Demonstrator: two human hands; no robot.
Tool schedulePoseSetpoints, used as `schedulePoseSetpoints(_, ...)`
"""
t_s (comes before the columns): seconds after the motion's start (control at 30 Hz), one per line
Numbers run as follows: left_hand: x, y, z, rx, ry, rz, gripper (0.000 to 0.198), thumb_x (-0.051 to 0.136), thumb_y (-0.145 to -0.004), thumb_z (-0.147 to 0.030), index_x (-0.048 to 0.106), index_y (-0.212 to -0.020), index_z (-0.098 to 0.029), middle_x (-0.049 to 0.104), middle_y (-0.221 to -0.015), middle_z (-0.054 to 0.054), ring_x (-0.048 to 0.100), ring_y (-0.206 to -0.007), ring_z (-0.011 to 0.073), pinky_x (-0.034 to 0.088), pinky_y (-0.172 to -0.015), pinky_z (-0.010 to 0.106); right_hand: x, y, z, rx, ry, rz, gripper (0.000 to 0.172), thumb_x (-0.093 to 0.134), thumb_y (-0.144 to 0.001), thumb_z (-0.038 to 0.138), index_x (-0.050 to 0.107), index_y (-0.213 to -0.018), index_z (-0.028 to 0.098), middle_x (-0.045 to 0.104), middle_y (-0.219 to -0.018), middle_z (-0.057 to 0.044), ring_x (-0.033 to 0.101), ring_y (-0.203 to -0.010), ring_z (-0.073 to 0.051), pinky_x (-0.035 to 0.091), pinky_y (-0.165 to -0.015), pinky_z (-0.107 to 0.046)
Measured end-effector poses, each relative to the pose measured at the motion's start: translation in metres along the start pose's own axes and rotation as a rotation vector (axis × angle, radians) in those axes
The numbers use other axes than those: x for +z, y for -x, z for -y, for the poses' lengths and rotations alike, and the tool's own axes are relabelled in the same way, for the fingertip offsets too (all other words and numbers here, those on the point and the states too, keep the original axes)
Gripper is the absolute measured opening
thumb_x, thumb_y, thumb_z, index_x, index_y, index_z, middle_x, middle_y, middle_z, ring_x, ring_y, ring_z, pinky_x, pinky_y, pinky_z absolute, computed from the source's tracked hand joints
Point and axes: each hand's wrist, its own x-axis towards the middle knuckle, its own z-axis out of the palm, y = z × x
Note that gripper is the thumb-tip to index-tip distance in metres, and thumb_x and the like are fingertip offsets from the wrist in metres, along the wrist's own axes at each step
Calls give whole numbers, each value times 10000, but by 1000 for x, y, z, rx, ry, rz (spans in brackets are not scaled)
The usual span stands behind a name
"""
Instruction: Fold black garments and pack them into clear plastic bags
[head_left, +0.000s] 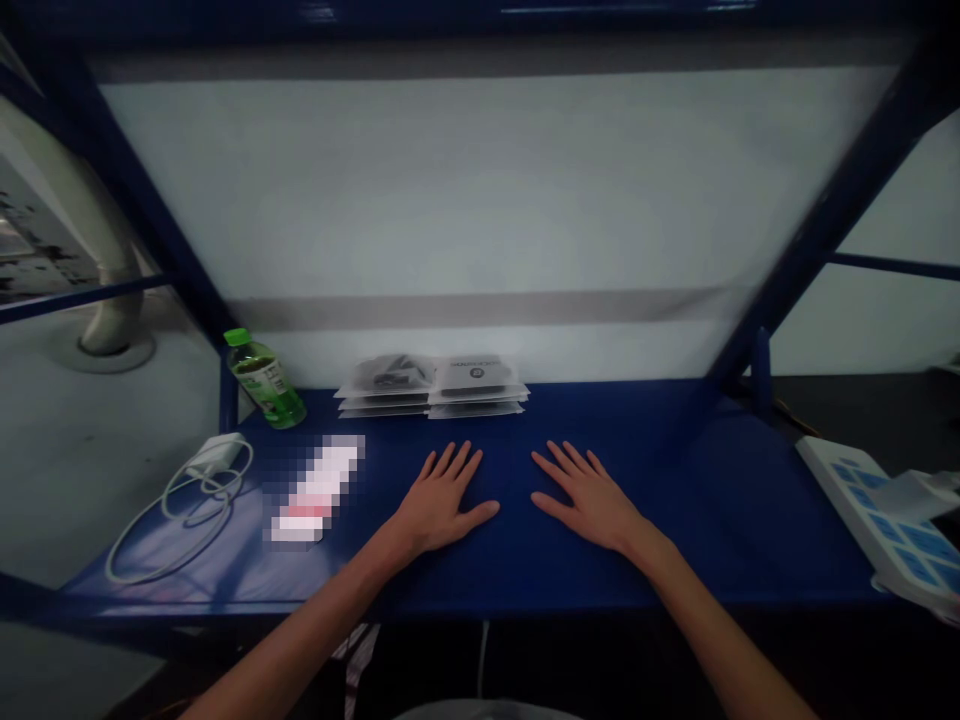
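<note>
My left hand [448, 502] lies palm down on the blue shelf [705, 480], its fingers spread and nothing under them that I can see. Opposite it, my right hand [585, 497] rests flat in the same way, thumb pointing toward the left one. A gap of bare blue surface separates the two thumbs. Beyond the fingertips sit two low stacks of frosted plastic pouches side by side, the left stack [386, 385] and the right stack [478, 385]. Dark contents show through the top pouches; the right one bears a printed logo. Neither hand touches them.
A green-capped drink bottle [266, 380] leans at the back left. Nearer are a white charger [217, 453] with a coiled cable [169, 515] and a pixelated white item [319, 490]. Blue posts frame both sides. At right, a white device with blue panels [881, 510] overhangs the edge.
</note>
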Motion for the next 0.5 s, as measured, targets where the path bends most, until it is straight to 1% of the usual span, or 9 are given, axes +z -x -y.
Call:
schedulePoseSetpoints(0.23, -2, 0, -1, -4, 8, 18, 835, 304, -907, -767, 106, -1579, -311, 60, -1634, 28, 58, -1502, 326, 86, -1203, 524, 0, 0, 1, 1, 9, -6, 767, 244, -901, 775, 194, -1551, 371, 135, -1633, -1, 71, -1500, -267, 103, -1208, -526)
schedulePoseSetpoints(0.5, -3, 0, 0, -5, 20, 27, 841, 298, -902, -774, 105, -1579, -314, 66, -1636, 26, 65, -1502, 329, 84, -1202, 526, 0, 0, 1, -2, 5, -12, 763, 254, -902, 771, 198, -1551, 373, 137, -1633, 5, 82, -1498, -278, 101, -1209, -529)
